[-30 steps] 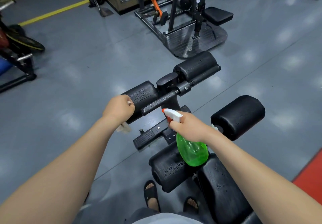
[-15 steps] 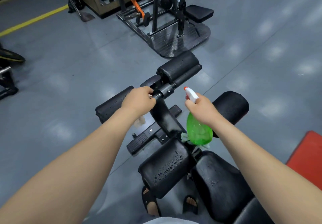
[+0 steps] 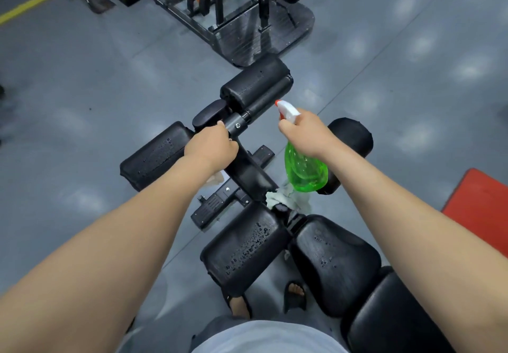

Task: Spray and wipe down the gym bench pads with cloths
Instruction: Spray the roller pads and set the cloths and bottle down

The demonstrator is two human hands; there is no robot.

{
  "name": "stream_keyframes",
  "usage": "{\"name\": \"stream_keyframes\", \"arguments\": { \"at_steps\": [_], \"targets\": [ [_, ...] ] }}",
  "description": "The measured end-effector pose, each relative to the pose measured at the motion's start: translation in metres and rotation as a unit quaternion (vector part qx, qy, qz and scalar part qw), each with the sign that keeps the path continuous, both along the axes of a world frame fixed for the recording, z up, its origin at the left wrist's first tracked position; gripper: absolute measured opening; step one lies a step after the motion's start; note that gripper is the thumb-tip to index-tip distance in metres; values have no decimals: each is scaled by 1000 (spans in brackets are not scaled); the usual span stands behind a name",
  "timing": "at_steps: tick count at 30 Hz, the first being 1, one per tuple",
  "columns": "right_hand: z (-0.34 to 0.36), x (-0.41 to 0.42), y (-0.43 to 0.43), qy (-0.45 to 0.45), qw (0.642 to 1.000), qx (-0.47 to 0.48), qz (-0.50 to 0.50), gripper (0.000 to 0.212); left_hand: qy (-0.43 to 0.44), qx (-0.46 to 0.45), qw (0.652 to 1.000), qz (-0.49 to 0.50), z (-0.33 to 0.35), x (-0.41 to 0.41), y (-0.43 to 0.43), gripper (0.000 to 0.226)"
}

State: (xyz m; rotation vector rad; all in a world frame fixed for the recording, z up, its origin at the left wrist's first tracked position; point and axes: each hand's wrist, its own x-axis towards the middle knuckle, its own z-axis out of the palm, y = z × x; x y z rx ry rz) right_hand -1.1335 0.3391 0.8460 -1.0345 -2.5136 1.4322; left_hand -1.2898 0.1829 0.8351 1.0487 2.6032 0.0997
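Note:
A black gym bench with several roller pads stands in front of me. My right hand (image 3: 303,131) grips a green spray bottle (image 3: 305,170) by its white trigger head, nozzle toward the upper right roller pad (image 3: 254,84). My left hand (image 3: 210,145) holds a pale cloth (image 3: 215,179), mostly hidden under the palm, at the bench's centre bar beside the left roller pad (image 3: 156,155). A second light cloth (image 3: 286,198) lies bunched on the frame below the bottle. Droplets cover the two near pads (image 3: 244,245) (image 3: 334,256).
A black weight machine on a dark base plate (image 3: 247,23) stands on the grey floor beyond the bench. A red mat (image 3: 483,207) lies at the right edge. My sandalled feet (image 3: 294,293) stand under the near pads. A yellow floor line (image 3: 30,3) runs at the far left.
My left hand slid right from the left roller pad to the centre bar. My right hand raised the bottle, its nozzle now by the upper right pad. The camera tilted down.

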Motion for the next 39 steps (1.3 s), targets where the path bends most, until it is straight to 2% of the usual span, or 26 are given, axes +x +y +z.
{"name": "stream_keyframes", "arguments": {
  "at_steps": [3,6,7,10,15,19,22,24,28,31,34,35,39],
  "targets": [
    [0,-2,10,-25,999,37,8,50,8,0,1000,9,-2,2,2,41],
    [1,-5,22,-21,998,56,-13,28,7,-1,1000,10,-3,3,2,32],
    [1,-7,27,-18,998,59,-24,29,10,-1,1000,9,-3,3,3,32],
    [5,-10,41,-30,995,73,-53,52,12,-10,1000,15,-3,3,4,41],
    [8,-9,50,-41,995,72,-60,63,0,-20,999,25,-2,6,4,56],
    [5,4,43,-32,997,51,-41,54,-13,-22,999,23,5,8,1,50],
    [-3,21,34,-2,998,31,-47,37,9,38,998,49,16,19,-7,20],
    [-11,37,26,29,996,-6,-82,39,8,89,993,83,24,34,-11,19],
    [-29,74,10,48,993,-17,-106,27,-84,185,968,148,31,65,-15,22],
    [-45,103,0,53,988,-30,-143,33,-137,214,954,160,28,90,-16,17],
    [-65,131,-9,38,990,-17,-138,37,-162,239,942,170,23,107,-13,41],
    [-73,143,-13,24,991,-7,-130,37,-166,237,940,179,19,114,-11,43],
    [-113,181,-23,-61,993,-3,-100,32,-165,218,940,201,11,136,-2,20]
  ]
}}
